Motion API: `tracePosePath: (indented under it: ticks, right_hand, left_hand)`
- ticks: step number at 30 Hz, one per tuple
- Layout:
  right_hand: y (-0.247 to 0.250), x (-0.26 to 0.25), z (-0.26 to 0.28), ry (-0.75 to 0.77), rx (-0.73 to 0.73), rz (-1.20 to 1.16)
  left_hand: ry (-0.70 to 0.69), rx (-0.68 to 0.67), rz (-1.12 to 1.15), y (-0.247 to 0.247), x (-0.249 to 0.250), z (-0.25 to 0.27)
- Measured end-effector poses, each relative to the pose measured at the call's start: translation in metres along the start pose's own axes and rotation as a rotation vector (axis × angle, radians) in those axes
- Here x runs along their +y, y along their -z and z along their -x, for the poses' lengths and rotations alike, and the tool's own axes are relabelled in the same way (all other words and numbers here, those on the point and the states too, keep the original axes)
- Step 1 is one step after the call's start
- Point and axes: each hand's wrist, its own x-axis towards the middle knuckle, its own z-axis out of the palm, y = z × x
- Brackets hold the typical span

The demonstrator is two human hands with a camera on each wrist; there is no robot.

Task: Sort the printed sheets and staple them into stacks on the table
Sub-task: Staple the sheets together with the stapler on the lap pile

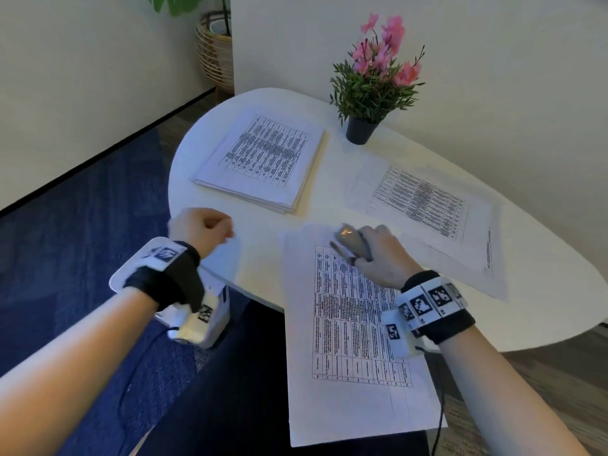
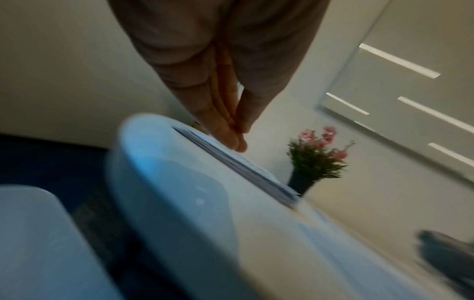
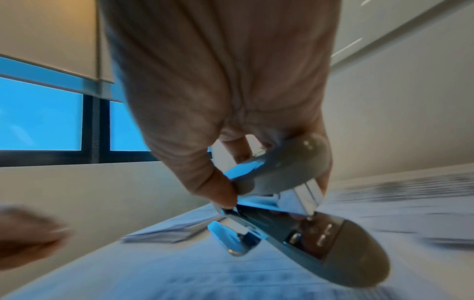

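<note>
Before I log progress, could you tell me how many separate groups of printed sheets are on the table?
3: a thick stack far left, a flat set far right, and the near set overhanging the table's edge.

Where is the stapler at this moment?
In the head view, the stapler is held in the right hand at the far corner of the nearest printed sheets, between the thick paper stack and the sheets on the right.

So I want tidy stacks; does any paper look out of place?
Yes. The near sheet set under the stapler hangs well off the table edge, toward the person. The far stack lies wholly on it.
</note>
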Motion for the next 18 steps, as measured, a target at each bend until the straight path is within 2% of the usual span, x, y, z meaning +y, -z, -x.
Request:
tracePosePath:
  ticks: [2, 3, 5, 9, 13, 15, 16, 18]
  right_hand:
    - [0.008, 0.023, 0.001, -0.122, 0.036, -0.011]
    - [0.011, 0.036, 0.0, -0.177, 0.058, -0.014]
    - [0.016, 0.061, -0.004, -0.282, 0.103, 0.001]
    - [0.02, 0.106, -0.016, -0.449, 0.134, 0.053]
    - [0.019, 0.124, -0.024, -0.483, 0.142, 0.057]
    - [0.019, 0.12, -0.023, -0.505, 0.144, 0.065]
    - [0.017, 0.118, -0.019, -0.504, 0.176, 0.084]
    - [0.012, 0.108, -0.008, -0.447, 0.332, 0.166]
  left_hand:
    - [0.035, 0.157, -0.123, 0.029, -0.02, -0.005]
    - [0.077, 0.192, -0.217, 0.04, -0.031, -0.005]
    - [0.17, 0.198, -0.369, 0.054, -0.048, -0.004]
    - [0.255, 0.159, -0.343, 0.06, -0.068, 0.001]
    - [0.164, 0.151, -0.282, 0.045, -0.056, 0.012]
    - [0.103, 0.11, -0.325, 0.029, -0.045, 0.02]
    - [0.084, 0.08, -0.364, 0.021, -0.04, 0.024]
    - [0.056, 0.02, -0.452, 0.007, -0.031, 0.035]
